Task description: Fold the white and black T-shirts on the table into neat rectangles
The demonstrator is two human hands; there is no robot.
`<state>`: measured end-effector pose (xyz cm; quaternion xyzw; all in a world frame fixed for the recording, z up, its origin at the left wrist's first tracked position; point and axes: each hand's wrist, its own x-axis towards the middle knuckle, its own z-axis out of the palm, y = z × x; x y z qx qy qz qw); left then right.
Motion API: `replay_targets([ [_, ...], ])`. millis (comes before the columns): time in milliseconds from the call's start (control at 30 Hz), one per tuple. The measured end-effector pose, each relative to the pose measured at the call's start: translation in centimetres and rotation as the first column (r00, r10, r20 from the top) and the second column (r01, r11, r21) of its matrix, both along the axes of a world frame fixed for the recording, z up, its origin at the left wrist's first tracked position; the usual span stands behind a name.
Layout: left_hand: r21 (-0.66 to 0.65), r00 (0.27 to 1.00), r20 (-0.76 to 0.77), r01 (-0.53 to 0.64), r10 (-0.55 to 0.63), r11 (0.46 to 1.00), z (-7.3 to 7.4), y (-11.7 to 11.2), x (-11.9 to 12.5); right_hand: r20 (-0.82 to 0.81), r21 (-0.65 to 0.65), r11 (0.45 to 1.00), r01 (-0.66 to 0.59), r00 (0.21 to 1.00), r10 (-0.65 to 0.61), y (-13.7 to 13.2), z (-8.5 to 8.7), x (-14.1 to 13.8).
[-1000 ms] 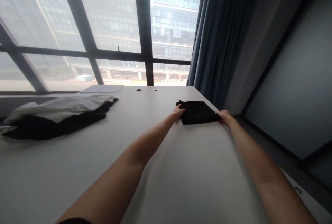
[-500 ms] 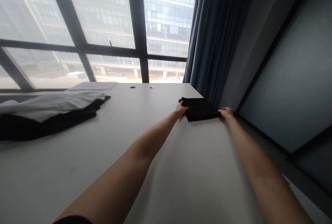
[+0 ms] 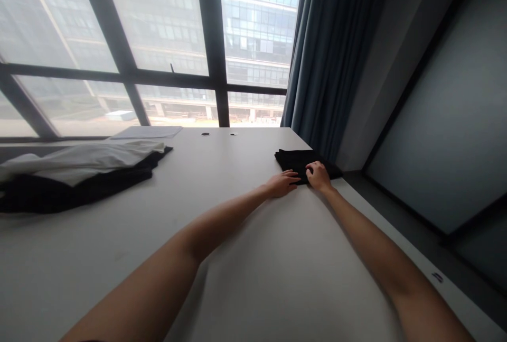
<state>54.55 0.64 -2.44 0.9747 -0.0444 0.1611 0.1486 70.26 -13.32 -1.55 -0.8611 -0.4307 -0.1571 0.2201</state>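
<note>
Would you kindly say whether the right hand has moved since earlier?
Yes, the right hand moved left from the right edge of the table, over the black cloth.

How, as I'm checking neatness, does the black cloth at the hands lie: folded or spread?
Folded: the cloth lies flat and compact, its far left corner stepped.

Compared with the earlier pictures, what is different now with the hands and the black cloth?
The left hand let go of the left side of the black cloth and moved to its near edge. The right hand released the right corner and moved leftward over the cloth. The black cloth and the white fabric stayed in place.
</note>
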Motion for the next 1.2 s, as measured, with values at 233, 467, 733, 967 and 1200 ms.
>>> replay_targets([
  [233,-0.064,0.995,0.065,-0.067,0.071,0.996,-0.5,0.7,-1.3,0.034,-0.041,0.999,0.020,0.999,-0.019,0.6,-0.3,-2.9],
  [467,-0.225,0.872,0.053,-0.465,0.487,0.856,-0.5,3.7,-2.9,0.054,-0.099,0.994,-0.041,0.997,0.047,5.3,0.7,-6.5],
  [733,-0.282,0.826,0.046,-0.529,0.562,0.800,-0.4,5.8,-5.0,0.006,-0.182,0.983,0.032,0.999,-0.032,13.5,2.3,-6.9],
  [967,-0.278,0.867,0.087,-0.453,0.492,0.847,-0.7,6.4,-8.1,-0.113,-0.287,0.957,-0.038,0.994,0.005,15.6,2.2,-6.9],
  [1200,-0.247,0.861,0.072,-0.473,0.503,0.845,-0.2,7.7,-13.7,-0.075,-0.176,0.962,-0.207,0.978,0.196,16.9,-0.1,-15.4],
])
